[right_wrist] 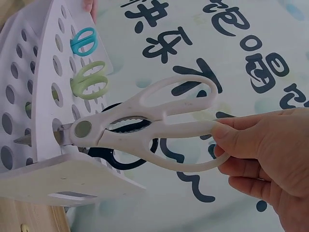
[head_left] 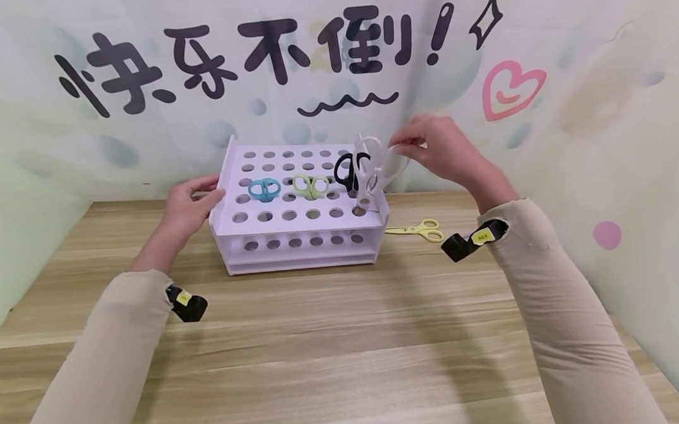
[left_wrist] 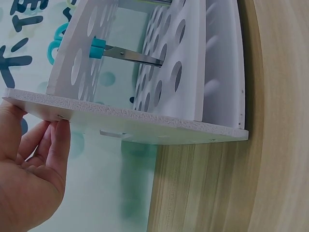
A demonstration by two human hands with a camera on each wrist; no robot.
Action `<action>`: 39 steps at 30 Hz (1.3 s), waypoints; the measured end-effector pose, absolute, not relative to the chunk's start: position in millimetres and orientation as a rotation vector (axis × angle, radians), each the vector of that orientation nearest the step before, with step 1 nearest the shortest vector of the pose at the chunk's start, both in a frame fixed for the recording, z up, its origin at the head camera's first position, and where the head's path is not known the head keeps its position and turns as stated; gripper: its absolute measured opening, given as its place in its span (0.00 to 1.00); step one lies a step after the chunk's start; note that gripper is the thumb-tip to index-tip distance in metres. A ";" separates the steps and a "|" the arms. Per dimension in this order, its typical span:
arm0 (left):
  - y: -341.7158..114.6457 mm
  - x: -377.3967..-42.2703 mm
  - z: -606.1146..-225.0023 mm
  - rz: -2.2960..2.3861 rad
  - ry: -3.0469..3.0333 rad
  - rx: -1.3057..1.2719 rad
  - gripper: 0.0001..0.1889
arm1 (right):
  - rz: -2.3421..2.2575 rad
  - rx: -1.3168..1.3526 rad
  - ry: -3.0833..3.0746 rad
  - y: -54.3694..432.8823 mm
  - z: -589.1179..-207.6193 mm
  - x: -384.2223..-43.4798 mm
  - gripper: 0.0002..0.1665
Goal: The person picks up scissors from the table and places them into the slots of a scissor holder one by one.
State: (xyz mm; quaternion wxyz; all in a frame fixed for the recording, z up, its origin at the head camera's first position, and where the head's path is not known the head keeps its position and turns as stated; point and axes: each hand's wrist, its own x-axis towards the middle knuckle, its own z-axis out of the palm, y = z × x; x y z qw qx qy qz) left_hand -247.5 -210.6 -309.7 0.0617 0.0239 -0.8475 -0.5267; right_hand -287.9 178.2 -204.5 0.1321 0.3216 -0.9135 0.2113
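My right hand (head_left: 436,148) pinches one handle loop of white kitchen scissors (right_wrist: 135,130) between thumb and fingers. Their blades point down through a hole in the top shelf at the right end of a white rack (head_left: 300,223); a blade tip shows below that shelf. At the left end, my left hand (head_left: 182,209) holds the rack's side panel (left_wrist: 145,125) near its upper edge. Blue scissors (head_left: 264,189), light green scissors (head_left: 311,186) and black scissors (head_left: 345,170) stand in the rack with handles up, the black pair partly behind the white one.
Yellow scissors (head_left: 414,229) lie on the wooden table (head_left: 323,352) by the rack's right end. Behind the rack hangs a printed cloth (head_left: 288,69) with large black characters. The rack has rows of round holes on stacked shelves.
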 end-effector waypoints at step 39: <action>-209.2 -248.6 -312.6 -1.597 -2.564 0.087 0.28 | 0.729 0.980 -2.636 160.3 -221.5 -288.8 0.10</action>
